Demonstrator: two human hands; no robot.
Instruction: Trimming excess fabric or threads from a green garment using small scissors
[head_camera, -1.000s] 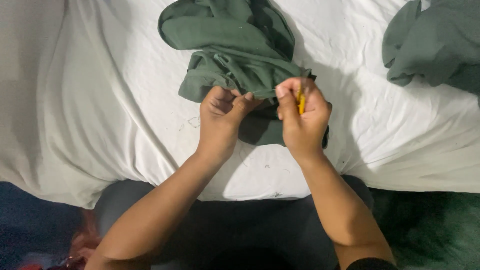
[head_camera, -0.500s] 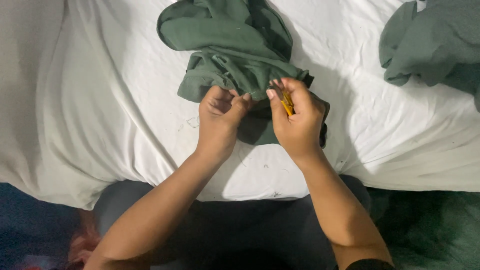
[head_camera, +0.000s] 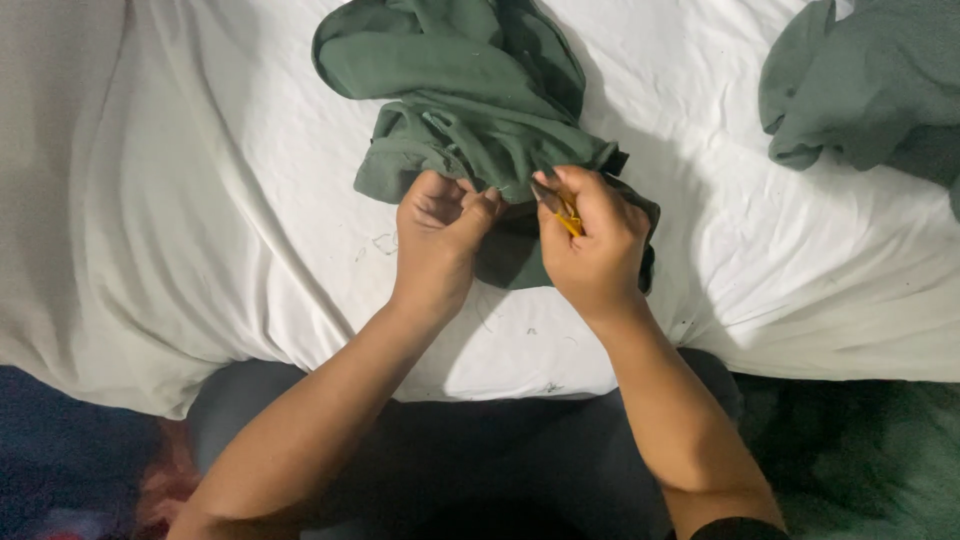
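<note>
- Head view: our left hand (head_camera: 440, 225) pinches the crumpled green cotton garment (head_camera: 470, 110) at frame centre, on the white sheet (head_camera: 230, 220).
- Our right hand (head_camera: 595, 245) grips a small yellow-handled tool (head_camera: 568, 212).
- We judge the cloth soft, light, best held at its edge.

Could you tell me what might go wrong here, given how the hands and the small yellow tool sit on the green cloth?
The yellow tool in the right hand points toward the left hand's fingers, so it might nick them. The green cloth is bunched, so the tool could catch an extra layer. Loose thread bits on the white sheet may spread.
</note>
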